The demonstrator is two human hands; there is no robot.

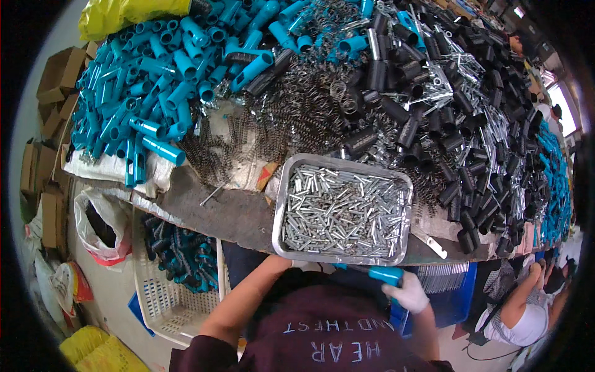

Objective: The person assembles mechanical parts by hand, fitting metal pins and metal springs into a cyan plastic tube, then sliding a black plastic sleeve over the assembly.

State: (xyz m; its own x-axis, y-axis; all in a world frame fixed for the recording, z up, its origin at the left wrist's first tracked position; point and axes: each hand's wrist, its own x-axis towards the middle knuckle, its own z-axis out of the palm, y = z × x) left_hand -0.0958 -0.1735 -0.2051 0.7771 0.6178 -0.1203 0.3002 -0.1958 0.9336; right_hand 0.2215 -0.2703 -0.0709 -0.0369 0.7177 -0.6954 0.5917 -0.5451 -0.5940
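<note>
My right hand (411,295), in a white glove, is closed around a teal tube-shaped piece (385,274) in front of my body, just below the table edge. A dark part runs left from that piece toward the tray. My left hand (299,265) is mostly hidden at the near rim of a metal tray (278,230); only my forearm and a bit of white glove show, and its fingers are out of sight. Many short silvery metal pins (344,211) fill the tray, which overhangs the table's near edge.
Teal tubes (164,68) heap at the far left, coil springs (291,105) mid-table, black tubes (406,130) and metal rods to the right. A white-handled tool (430,243) lies right of the tray. Below stand a cream crate (180,310) and blue bin (455,310). Another person (517,316) sits at right.
</note>
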